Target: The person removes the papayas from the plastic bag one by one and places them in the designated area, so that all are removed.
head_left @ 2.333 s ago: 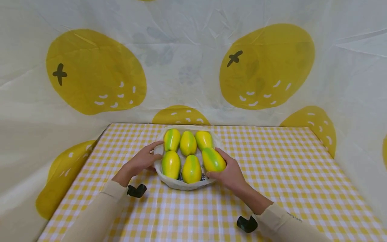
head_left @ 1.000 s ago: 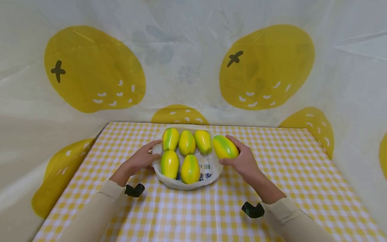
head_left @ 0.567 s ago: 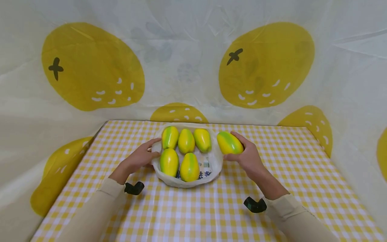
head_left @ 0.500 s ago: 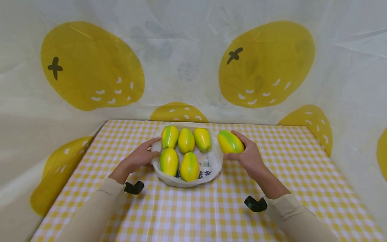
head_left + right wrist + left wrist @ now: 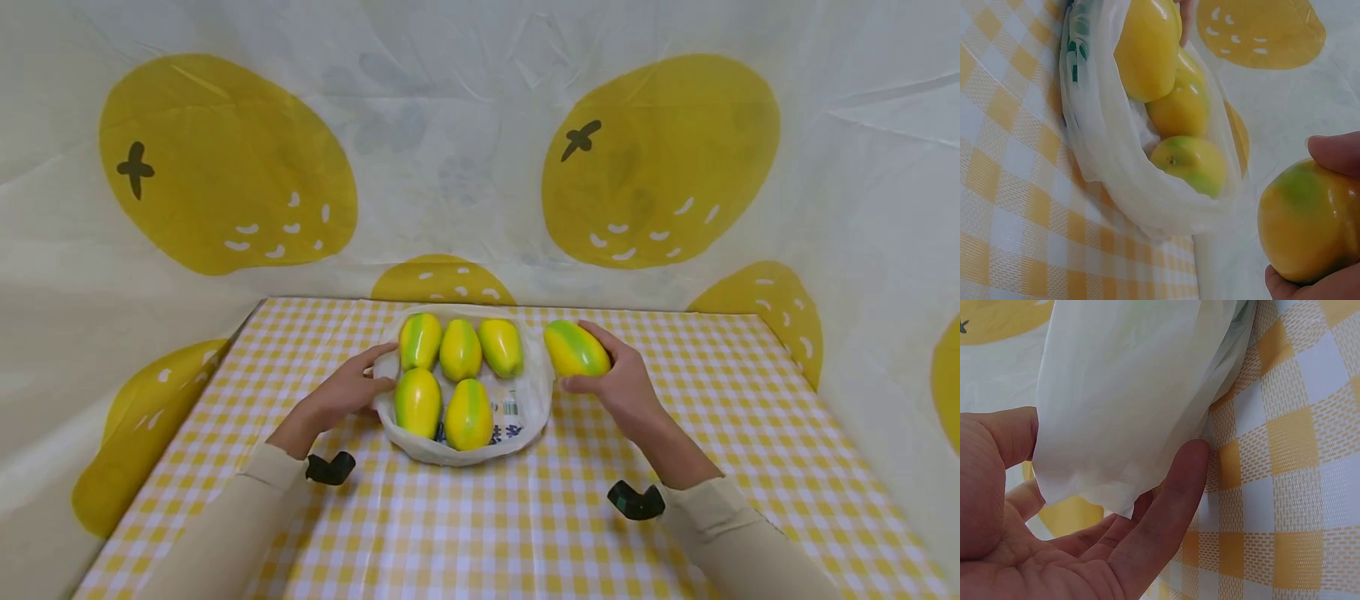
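Observation:
My right hand [image 5: 626,387] holds one glossy yellow papaya with a green stripe [image 5: 576,348] just past the right rim of a white plastic bag [image 5: 536,417]. Its fingers and thumb wrap the fruit, seen at the right of the right wrist view. My left hand [image 5: 348,392] grips the bag's left side. In the left wrist view the white plastic [image 5: 1116,400] lies between thumb and fingers. Several papayas sit in the wide-mouthed bag: three in the back row, with the middle one [image 5: 461,350] there, and two in front, including the right one [image 5: 469,415].
The table [image 5: 465,533] wears a yellow-and-white checked cloth. A pale curtain [image 5: 450,167] with big yellow fruit prints hangs behind and on both sides. Dark wrist mounts [image 5: 636,500] hang below both wrists. Blue print and a barcode show on the bag's floor.
My right hand has lifted the papaya from the bag's right front and carried it right, beyond the rim. The left hand has stayed on the bag's left side.

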`<state>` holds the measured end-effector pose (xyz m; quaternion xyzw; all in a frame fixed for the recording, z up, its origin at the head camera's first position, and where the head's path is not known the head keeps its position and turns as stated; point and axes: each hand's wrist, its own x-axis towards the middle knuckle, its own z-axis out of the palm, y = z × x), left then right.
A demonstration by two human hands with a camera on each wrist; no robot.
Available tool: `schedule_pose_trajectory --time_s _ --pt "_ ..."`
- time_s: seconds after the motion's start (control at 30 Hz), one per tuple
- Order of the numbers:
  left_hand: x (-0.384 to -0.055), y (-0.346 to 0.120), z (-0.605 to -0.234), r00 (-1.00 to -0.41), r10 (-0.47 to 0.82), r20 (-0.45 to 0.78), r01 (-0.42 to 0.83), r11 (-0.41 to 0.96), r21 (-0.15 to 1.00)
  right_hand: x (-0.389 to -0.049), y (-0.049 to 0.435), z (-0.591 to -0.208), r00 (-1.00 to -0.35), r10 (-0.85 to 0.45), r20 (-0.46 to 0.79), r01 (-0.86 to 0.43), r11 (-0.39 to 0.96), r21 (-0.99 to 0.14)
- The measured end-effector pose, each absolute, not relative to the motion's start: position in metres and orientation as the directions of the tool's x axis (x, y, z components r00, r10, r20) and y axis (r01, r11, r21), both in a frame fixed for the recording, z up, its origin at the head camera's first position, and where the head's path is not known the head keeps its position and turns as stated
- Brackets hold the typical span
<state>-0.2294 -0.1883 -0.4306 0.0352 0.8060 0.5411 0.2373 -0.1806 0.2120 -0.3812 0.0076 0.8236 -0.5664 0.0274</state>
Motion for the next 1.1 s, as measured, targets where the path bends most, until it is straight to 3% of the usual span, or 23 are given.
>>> schedule_pose_trajectory --time_s 0.53,1.1 --pt "-0.228 -0.188 -0.43 -0.886 0.306 -0.348 -0.205 0.415 0.887 -0.183 0.219 -0.375 -0.997 -0.006 -0.072 0.067 0.28 -0.958" --pt "-0.228 -0.188 -0.432 -0.888 0.3 -0.349 -0.208 0.416 0.885 -0.191 0.236 -0.377 -0.998 0.025 -0.057 0.062 0.302 -0.951"
